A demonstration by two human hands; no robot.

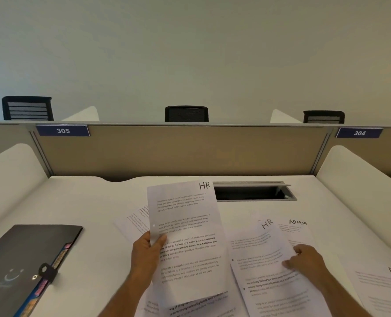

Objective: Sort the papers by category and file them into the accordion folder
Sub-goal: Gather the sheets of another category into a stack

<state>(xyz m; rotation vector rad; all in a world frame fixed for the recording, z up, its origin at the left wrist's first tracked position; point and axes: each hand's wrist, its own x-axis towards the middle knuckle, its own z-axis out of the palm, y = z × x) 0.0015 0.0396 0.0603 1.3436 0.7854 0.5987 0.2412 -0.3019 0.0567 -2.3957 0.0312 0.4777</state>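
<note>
My left hand (147, 252) grips the left edge of a printed sheet marked HR (187, 227) and holds it raised above the desk. My right hand (304, 259) pinches the right edge of a second HR sheet (260, 252), which lies tilted on the desk. Under that sheet, at its right, lies a sheet marked ADMIN (298, 225), and another ADMIN sheet (386, 284) lies near the right edge. More printed sheets (132, 220) sit beneath the raised one. A black accordion folder (22, 255) with coloured tabs lies closed at the left.
A cable slot with its lid raised (254, 192) is cut into the white desk (87, 202) behind the papers. Beige partitions (178, 149) bound the desk at the back, white dividers at both sides. Three office chairs stand beyond the partition.
</note>
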